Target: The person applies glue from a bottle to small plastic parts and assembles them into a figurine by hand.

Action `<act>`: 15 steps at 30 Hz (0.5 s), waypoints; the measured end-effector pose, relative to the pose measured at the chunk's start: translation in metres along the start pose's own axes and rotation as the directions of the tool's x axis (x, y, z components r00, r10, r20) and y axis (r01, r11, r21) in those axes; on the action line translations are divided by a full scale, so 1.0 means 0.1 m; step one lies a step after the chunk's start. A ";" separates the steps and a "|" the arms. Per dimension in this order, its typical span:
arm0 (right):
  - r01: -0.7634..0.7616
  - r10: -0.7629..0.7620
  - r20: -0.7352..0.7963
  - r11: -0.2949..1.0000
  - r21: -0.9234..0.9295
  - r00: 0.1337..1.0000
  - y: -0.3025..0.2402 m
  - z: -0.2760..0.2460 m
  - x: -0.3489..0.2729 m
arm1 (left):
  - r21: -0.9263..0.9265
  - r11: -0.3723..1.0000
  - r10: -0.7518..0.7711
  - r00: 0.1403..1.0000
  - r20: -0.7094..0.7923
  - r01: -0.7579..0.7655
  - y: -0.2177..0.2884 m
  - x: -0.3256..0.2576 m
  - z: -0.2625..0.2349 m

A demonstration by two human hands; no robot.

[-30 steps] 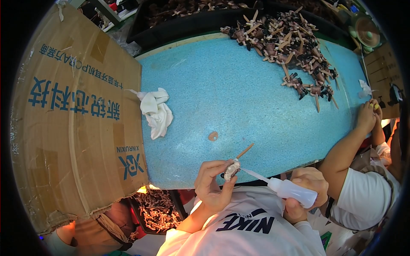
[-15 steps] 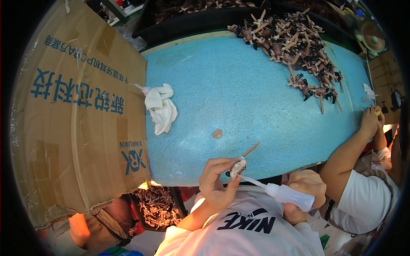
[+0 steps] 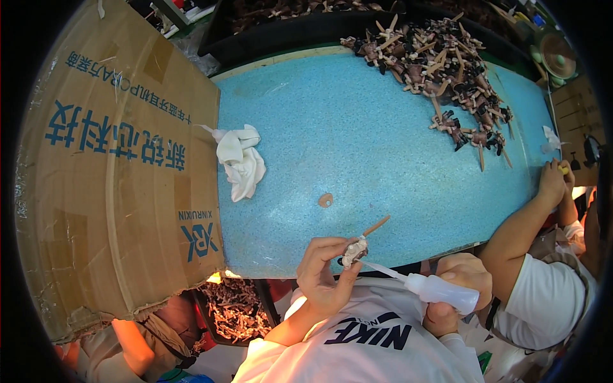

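Observation:
Pinched between the thumb and fingers of my left hand (image 3: 327,274) is a small figurine (image 3: 354,251), pale and brown with dark bits. A thin brown stick-like part points up and right from it. My right hand (image 3: 465,281) is closed around a translucent white squeeze bottle (image 3: 440,292) with a long narrow nozzle, tilted so the tip is at the figurine's lower edge; whether it touches, I cannot tell. A small flat tan piece with a hole (image 3: 325,200) lies on the blue table mat (image 3: 287,153) beyond my left hand.
Several similar figurines are heaped (image 3: 447,70) at the far right. A crumpled white cloth (image 3: 240,163) lies beside a large cardboard box (image 3: 128,166) on the left. Black bins (image 3: 223,32) stand behind; another bin of parts (image 3: 236,309) sits below. A co-worker's arm (image 3: 520,236) is at right.
My right hand and the bottle have shifted slightly right and down, drawing the nozzle back a little. My left hand barely moves. At lower left, another person's arm has shifted.

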State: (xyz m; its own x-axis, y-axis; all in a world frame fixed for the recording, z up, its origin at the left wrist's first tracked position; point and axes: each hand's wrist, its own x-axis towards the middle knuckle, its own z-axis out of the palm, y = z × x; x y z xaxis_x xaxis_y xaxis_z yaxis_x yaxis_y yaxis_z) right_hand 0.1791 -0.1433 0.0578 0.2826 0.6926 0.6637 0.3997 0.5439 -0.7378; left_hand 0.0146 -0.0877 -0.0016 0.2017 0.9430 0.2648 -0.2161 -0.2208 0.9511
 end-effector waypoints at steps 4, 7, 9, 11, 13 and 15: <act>-0.060 0.061 -0.020 0.997 0.038 0.998 -0.01 -0.02 0.01 | 0.051 0.998 0.029 0.995 0.091 -0.034 0.00 0.02 -0.02; -0.048 0.048 0.012 0.998 0.045 0.999 0.02 -0.01 0.01 | 0.052 0.998 0.013 0.995 0.101 -0.018 -0.01 0.00 -0.04; -0.033 0.032 0.015 0.998 0.054 0.999 0.03 0.00 0.00 | 0.049 0.999 0.012 0.995 0.102 -0.017 -0.01 0.01 -0.03; -0.035 0.034 0.019 0.998 0.051 0.999 0.02 0.01 0.01 | 0.045 0.999 0.011 0.995 0.103 -0.016 -0.01 0.00 -0.03; -0.020 0.019 0.030 0.999 0.029 0.999 0.03 0.00 0.03 | 0.056 0.998 -0.011 0.995 0.094 0.005 -0.02 -0.01 -0.03; -0.003 0.003 0.041 1.000 0.008 0.999 0.02 -0.01 0.05 | -0.010 0.999 -0.035 0.999 0.042 0.035 0.00 -0.01 0.00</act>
State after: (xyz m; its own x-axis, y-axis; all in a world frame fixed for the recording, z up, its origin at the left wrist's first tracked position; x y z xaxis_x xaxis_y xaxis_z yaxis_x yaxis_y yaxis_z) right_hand 0.1822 -0.1394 0.0594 0.2476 0.7132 0.6557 0.3914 0.5455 -0.7411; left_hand 0.0145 -0.0889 -0.0025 0.2486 0.9389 0.2381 -0.2180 -0.1853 0.9582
